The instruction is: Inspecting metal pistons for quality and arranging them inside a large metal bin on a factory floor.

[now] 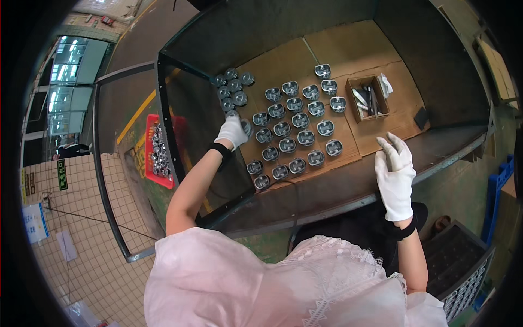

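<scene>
My left hand, in a white glove, is closed around a metal piston at the left side of the cardboard-covered bench. Just beyond it stands a tight cluster of pistons, their round tops up. To the right, several more pistons stand apart in loose slanting rows, with their pin-side shapes showing. My right hand, gloved too, hovers by the near right edge of the bench. Its fingers are stretched out and slightly bent, with nothing in them.
A small cardboard box with pens or tools stands at the right, a white crumpled piece beside it. Dark metal walls enclose the bench. A red crate of metal parts sits lower left; a dark slotted crate stands near right.
</scene>
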Demonstrator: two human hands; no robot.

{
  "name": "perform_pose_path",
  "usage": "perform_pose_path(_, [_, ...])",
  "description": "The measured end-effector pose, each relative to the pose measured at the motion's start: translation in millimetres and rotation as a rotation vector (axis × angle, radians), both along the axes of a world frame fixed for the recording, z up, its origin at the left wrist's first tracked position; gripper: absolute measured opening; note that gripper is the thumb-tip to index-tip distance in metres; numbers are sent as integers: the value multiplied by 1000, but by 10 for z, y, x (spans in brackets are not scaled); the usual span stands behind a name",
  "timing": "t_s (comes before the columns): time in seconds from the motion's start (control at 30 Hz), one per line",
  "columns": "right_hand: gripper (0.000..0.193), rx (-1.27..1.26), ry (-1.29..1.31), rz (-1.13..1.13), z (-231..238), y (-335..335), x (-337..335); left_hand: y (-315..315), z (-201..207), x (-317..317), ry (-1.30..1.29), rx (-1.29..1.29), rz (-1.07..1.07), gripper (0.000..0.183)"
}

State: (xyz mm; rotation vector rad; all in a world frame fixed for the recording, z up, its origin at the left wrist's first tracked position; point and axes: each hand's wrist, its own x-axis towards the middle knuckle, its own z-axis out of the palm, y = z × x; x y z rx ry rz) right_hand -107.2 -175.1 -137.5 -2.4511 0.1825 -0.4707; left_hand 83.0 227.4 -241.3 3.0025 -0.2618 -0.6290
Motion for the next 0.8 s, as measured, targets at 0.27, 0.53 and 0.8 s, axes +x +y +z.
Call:
perform_pose_path(0.27, [29, -262, 77, -19, -25, 231, 163, 1173, -1982, -298, 296, 287, 260, 61])
perform_pose_path(0.53, [28, -265, 205, -58, -113, 257, 174, 1146, -2825, -508, 296, 61, 304, 34])
perform_pose_path(0.8, [27, -210, 247, -81, -58, 261, 174, 1708, -3245, 26, 51, -249, 982, 33])
